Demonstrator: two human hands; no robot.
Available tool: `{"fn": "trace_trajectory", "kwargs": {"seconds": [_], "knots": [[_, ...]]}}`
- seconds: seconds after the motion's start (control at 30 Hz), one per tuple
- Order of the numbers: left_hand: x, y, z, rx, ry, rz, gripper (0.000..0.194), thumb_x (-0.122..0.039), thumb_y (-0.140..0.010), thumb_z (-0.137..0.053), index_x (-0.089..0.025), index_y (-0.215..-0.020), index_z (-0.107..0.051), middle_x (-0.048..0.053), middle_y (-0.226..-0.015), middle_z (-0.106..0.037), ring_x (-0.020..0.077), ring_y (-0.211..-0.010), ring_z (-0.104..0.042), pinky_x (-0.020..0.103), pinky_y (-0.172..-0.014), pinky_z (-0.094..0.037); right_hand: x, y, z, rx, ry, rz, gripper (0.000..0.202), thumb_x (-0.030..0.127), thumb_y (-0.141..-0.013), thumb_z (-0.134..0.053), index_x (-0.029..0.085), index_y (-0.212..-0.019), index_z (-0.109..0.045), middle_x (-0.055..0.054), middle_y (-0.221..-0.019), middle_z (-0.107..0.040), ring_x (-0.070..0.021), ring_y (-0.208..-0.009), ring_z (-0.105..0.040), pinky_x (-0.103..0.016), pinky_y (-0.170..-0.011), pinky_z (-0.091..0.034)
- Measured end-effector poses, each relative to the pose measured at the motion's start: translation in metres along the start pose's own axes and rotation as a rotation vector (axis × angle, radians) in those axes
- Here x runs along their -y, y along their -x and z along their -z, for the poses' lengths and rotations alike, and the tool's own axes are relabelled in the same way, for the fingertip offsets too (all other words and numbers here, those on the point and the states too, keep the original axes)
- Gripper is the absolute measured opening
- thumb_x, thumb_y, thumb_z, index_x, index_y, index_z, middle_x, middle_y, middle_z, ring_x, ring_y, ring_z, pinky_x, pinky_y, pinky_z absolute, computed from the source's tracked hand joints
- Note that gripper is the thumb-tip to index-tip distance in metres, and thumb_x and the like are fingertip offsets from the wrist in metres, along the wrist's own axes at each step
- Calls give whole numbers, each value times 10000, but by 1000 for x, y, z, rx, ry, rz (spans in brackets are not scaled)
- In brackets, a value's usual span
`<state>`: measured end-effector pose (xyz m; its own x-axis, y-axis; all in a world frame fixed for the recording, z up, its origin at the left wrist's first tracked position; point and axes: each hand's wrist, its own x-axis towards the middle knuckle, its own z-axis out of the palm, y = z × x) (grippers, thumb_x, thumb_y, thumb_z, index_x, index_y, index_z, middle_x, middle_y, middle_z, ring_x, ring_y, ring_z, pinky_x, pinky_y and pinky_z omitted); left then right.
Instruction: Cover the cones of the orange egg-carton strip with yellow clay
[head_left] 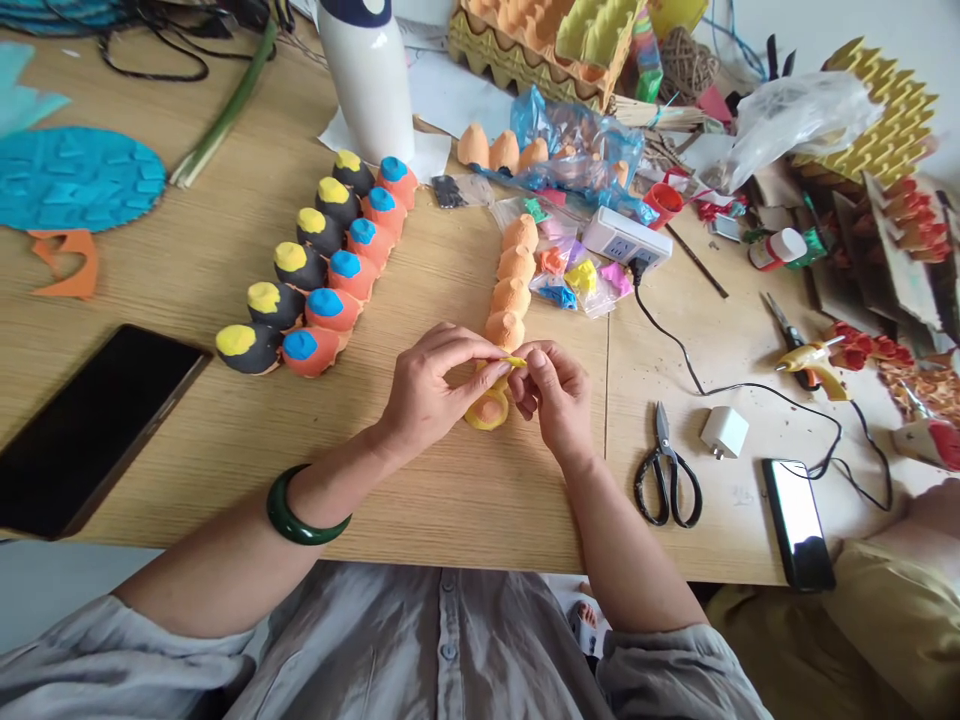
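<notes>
Between my two hands is a small strip of yellow clay (pixel 514 361). My left hand (pixel 435 385) pinches its left end between thumb and fingers. The curled fingers of my right hand (pixel 553 388) pinch the other end. Beneath and just beyond them lies a row of orange egg-carton cups (pixel 510 298), pointing away from me. The nearest cup (pixel 487 408) has a yellow ring around its base and is partly hidden by my left hand. To the left stand black cups with yellow tops (pixel 291 268) beside orange cups with blue tops (pixel 347 275).
Bags of coloured clay (pixel 581 277) and a power strip (pixel 628 238) lie beyond my right hand. Scissors (pixel 666 475), a charger (pixel 725 431) and a phone (pixel 798 525) are at right, near another person's arm. A tablet (pixel 94 425) lies left; a white bottle (pixel 371 85) stands behind.
</notes>
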<state>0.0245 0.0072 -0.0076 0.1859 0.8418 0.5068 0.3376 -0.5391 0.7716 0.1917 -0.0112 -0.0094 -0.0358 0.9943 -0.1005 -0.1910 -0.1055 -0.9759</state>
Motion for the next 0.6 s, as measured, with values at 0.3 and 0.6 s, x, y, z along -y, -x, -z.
{"fn": "trace_trajectory", "kwargs": {"seconds": [0.3, 0.6], "knots": [[1, -1, 3, 27, -11, -24, 245, -329, -927, -787, -231, -1151, -775, 39, -1009, -804, 184, -953, -719, 326, -905, -569, -2, 0, -4, 1, -15, -2, 419, 586, -888, -763, 206, -760, -642, 75, -534, -529, -49, -403, -364, -203, -378, -290], [2, 0, 1, 13, 9, 12, 208, -352, -964, -735, -219, -805, -756, 23, -815, -783, 171, -798, -697, 323, -793, -552, 1, -1, -3, 77, 6, -29, 492, 637, -891, -728, 199, -697, -621, 57, -533, -545, -50, -417, -372, -202, -388, -287]]}}
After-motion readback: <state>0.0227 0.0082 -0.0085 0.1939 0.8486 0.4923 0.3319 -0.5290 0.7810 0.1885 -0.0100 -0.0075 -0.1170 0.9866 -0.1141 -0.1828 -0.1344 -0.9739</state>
